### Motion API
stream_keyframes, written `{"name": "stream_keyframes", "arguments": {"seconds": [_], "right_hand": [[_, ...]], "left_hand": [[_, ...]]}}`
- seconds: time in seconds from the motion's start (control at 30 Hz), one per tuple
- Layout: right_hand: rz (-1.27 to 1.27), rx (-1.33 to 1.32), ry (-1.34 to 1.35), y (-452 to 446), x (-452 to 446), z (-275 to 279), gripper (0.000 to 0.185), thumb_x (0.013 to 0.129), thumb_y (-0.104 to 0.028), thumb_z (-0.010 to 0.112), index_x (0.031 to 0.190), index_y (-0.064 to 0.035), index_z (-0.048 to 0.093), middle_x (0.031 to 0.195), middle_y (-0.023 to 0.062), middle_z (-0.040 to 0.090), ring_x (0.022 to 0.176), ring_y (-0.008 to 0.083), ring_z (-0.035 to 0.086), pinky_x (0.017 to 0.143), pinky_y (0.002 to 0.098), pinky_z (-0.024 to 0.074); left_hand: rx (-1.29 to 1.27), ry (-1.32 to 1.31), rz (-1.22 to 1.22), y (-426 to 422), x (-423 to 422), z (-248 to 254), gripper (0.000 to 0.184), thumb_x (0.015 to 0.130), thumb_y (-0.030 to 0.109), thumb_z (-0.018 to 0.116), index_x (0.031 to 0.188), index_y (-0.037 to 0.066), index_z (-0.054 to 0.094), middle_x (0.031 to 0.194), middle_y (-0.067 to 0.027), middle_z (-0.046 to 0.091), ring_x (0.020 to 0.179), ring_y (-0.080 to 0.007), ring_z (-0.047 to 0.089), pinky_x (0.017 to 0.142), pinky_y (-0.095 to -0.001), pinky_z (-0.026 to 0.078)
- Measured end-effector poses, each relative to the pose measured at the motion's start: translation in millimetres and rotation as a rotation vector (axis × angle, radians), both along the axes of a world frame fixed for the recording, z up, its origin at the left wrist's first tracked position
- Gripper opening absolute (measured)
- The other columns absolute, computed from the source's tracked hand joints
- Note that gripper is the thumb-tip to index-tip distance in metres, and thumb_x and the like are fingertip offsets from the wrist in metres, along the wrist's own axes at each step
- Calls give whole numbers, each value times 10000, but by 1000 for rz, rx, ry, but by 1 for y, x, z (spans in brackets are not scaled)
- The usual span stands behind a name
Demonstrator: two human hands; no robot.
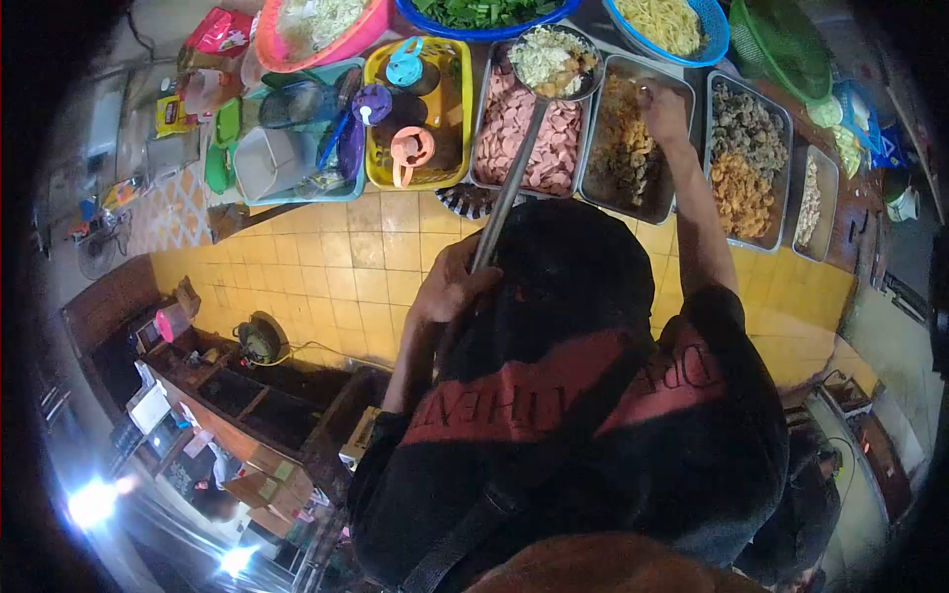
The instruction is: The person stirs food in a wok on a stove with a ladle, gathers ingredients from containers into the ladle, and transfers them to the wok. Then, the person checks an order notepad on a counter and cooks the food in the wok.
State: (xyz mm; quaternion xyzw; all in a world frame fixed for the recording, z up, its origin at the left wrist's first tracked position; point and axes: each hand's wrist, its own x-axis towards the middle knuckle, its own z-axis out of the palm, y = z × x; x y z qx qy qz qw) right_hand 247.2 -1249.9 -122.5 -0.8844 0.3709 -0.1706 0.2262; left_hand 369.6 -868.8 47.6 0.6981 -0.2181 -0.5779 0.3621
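Note:
My left hand [453, 285] is wrapped round the long handle of a metal ladle [516, 183]. The ladle's bowl, filled with shredded pale greens [547, 54] and some brownish pieces, is over the far end of a tray of sliced pink sausage [524, 138]. My right hand [664, 111] reaches over a metal tray [633, 206] of orange-brown and dark chopped food [623, 133], its fingers bent down at the food. Whatever those fingers hold is too small to make out.
To the right stand a tray of grey and orange pieces [743, 193] and a narrow tray [813, 203]. A yellow basket [461, 163] with lidded bottles is left of the sausage. Farther back are a noodle basket [660, 28] and a pink basin [272, 44].

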Motion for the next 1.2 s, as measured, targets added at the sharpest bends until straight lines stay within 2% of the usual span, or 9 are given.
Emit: {"name": "stream_keyframes", "arguments": {"seconds": [0.07, 0.13, 0.3, 0.43, 0.83, 1.03, 1.1, 1.13, 1.2], "right_hand": [[15, 58, 58, 0, 2, 2, 251, 798, -92, 637, 1043, -73, 589, 766, 109, 634, 680, 233, 623, 641, 347, 497], [-21, 803, -401, 3, 4, 9, 220, 802, -27, 632, 1019, -23, 601, 899, 99, 648, 748, 163, 626, 659, 278, 497], [39, 1045, -686, 19, -5, 22, 287, 835, 26, 567, 1121, 0, 560, 983, 73, 613, 842, 132, 591, 770, 245, 492], [106, 1079, -669, 26, -4, 47, 334, 821, 37, 577, 1150, 8, 525, 991, 86, 605, 849, 155, 597, 800, 281, 510], [137, 660, -633, 18, 16, 78, 245, 828, -134, 632, 1043, -20, 605, 987, 70, 651, 882, 196, 627, 750, 279, 482], [391, -398, 815, 24, -16, 13, 219, 759, 5, 524, 944, 24, 639, 869, 201, 651, 804, 246, 656, 624, 335, 503], [360, -517, 834, 12, -72, -176, 272, 792, -61, 507, 1034, 39, 583, 897, 211, 642, 799, 240, 655, 583, 316, 501], [356, -1348, 737, 33, -71, -117, 368, 836, -136, 493, 1171, 17, 478, 973, 212, 616, 894, 270, 627, 620, 329, 527], [191, -770, 667, 62, -38, -38, 429, 841, -161, 493, 1231, 0, 416, 1046, 230, 580, 952, 299, 599, 665, 349, 530]], "left_hand": [[-22, -25, -20, -2, 1, 3, 222, 742, 154, 590, 888, -10, 555, 734, -60, 583, 666, -141, 517, 620, -289, 418], [-18, -2, -7, -2, 1, 2, 387, 715, 164, 594, 1050, -14, 518, 782, -76, 586, 706, -156, 528, 663, -303, 426], [-44, -14, -9, 2, 0, -6, 577, 687, 186, 586, 1220, -8, 481, 821, -82, 584, 735, -166, 533, 705, -318, 435], [-55, -3, -14, -4, 2, 4, 274, 741, 145, 573, 958, -22, 557, 767, -86, 613, 705, -150, 575, 639, -295, 447], [-83, -50, -67, -14, 0, 10, 294, 726, 167, 574, 962, -8, 560, 731, -64, 588, 666, -144, 541, 616, -301, 438], [0, -62, -112, -16, 3, 7, 361, 709, 191, 586, 1005, -12, 540, 774, -76, 581, 714, -155, 536, 659, -300, 426], [30, -17, -109, -15, 5, 2, 469, 698, 186, 593, 1119, -12, 534, 843, -94, 590, 789, -164, 533, 734, -308, 424], [-13, -37, -113, -12, 6, -4, 440, 707, 180, 595, 1101, -6, 542, 793, -80, 580, 734, -153, 530, 684, -300, 426], [-60, -54, -124, -14, 8, -8, 410, 715, 174, 596, 1084, 1, 549, 743, -66, 570, 679, -142, 528, 634, -292, 428]]}}
